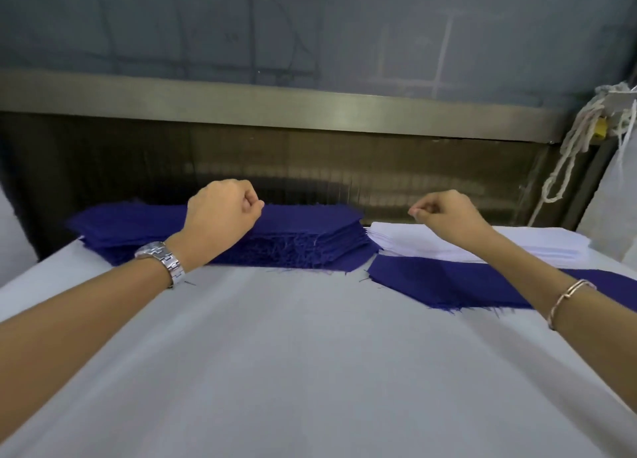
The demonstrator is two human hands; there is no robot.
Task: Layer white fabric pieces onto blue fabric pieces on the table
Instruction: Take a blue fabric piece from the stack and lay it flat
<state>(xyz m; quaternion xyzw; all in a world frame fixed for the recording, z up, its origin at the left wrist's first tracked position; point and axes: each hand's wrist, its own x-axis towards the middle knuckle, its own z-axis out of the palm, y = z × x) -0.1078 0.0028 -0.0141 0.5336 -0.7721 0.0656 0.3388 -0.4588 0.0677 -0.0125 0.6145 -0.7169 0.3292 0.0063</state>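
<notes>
As blue stack [303, 243] and white stack [517, 247] lie adjacent, likely for paired picking, left hand [220, 212] and right hand [444, 216] hover one over each, curled, apparently empty.

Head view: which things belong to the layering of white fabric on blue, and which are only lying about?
Job: thick stack of dark blue fabric pieces; flat stack of white fabric pieces; loose dark blue fabric piece.
Lying about: knotted white cord at far right; long grey metal rail.
</notes>
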